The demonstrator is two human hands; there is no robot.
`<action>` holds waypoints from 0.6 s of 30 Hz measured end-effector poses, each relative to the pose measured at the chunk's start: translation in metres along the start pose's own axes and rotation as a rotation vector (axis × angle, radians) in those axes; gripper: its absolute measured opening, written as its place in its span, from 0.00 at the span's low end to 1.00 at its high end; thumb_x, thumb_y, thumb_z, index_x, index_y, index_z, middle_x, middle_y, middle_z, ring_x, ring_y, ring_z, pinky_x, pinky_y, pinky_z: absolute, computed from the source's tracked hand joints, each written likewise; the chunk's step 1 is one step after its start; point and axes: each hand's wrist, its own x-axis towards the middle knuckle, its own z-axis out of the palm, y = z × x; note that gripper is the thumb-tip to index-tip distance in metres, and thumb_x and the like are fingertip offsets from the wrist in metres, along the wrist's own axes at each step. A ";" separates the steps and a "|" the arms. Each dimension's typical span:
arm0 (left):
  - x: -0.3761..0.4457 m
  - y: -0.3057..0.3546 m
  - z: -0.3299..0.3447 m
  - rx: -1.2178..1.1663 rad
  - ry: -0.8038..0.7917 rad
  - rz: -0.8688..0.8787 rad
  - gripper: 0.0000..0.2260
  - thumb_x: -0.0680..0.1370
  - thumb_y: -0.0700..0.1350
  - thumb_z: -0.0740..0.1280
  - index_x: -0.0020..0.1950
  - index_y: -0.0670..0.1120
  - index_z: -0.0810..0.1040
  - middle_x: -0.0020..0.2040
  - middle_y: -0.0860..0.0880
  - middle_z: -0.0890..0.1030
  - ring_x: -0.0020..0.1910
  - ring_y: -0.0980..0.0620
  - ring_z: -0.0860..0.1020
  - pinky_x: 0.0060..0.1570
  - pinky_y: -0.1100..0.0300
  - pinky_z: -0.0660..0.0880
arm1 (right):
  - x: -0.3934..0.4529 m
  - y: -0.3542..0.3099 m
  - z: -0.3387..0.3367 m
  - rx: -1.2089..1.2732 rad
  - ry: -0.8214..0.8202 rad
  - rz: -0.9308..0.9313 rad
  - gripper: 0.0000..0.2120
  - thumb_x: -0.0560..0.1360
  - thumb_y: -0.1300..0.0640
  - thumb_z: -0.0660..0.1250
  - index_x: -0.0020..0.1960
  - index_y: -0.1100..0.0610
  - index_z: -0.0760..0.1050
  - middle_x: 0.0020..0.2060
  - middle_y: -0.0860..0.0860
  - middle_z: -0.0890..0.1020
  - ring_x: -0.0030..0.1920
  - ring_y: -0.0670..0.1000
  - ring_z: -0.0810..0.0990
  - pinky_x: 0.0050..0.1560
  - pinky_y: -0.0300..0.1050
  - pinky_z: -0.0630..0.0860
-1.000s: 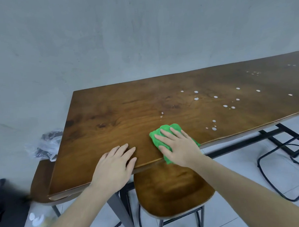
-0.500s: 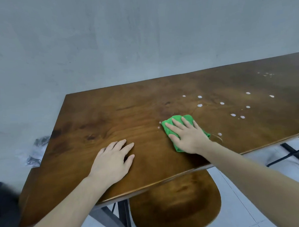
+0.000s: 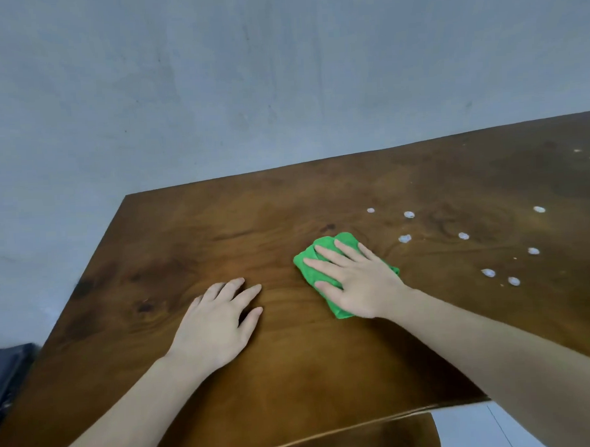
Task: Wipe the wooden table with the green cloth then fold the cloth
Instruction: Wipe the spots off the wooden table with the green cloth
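A bunched green cloth lies on the dark wooden table, near the middle of the visible top. My right hand lies flat on the cloth with straight, spread fingers and presses it down; most of the cloth is hidden under the palm. My left hand rests flat on the bare wood to the left of the cloth, fingers straight, holding nothing. Several white droplets dot the wood to the right of the cloth.
A grey wall runs right behind the table's far edge. A wooden stool seat shows below the near table edge. A dark object sits low at the left. Pale floor shows at the bottom right.
My right hand has pushed the cloth away from the near edge, farther onto the table toward the white droplets. The drops near the front edge are gone. My left hand stays flat on the wood.
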 end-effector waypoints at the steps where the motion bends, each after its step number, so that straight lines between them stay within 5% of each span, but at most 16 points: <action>1: 0.003 0.002 -0.001 0.007 0.012 0.002 0.23 0.81 0.64 0.48 0.76 0.63 0.60 0.77 0.57 0.62 0.75 0.52 0.61 0.72 0.51 0.63 | -0.001 0.016 -0.003 -0.001 0.001 0.052 0.26 0.83 0.35 0.41 0.80 0.33 0.43 0.81 0.38 0.44 0.82 0.49 0.39 0.80 0.56 0.38; 9: 0.008 -0.008 0.000 0.003 0.027 0.060 0.22 0.81 0.63 0.47 0.75 0.65 0.61 0.75 0.59 0.65 0.70 0.55 0.67 0.68 0.55 0.69 | -0.007 0.071 -0.008 0.055 0.034 0.483 0.27 0.83 0.36 0.42 0.81 0.35 0.44 0.82 0.42 0.46 0.82 0.54 0.41 0.79 0.63 0.41; 18: 0.003 -0.022 0.002 -0.028 0.030 0.125 0.22 0.81 0.62 0.51 0.76 0.62 0.62 0.76 0.56 0.63 0.74 0.51 0.62 0.71 0.50 0.63 | -0.027 -0.072 0.015 -0.012 0.020 0.156 0.28 0.83 0.35 0.43 0.81 0.35 0.42 0.82 0.42 0.45 0.82 0.54 0.39 0.79 0.64 0.39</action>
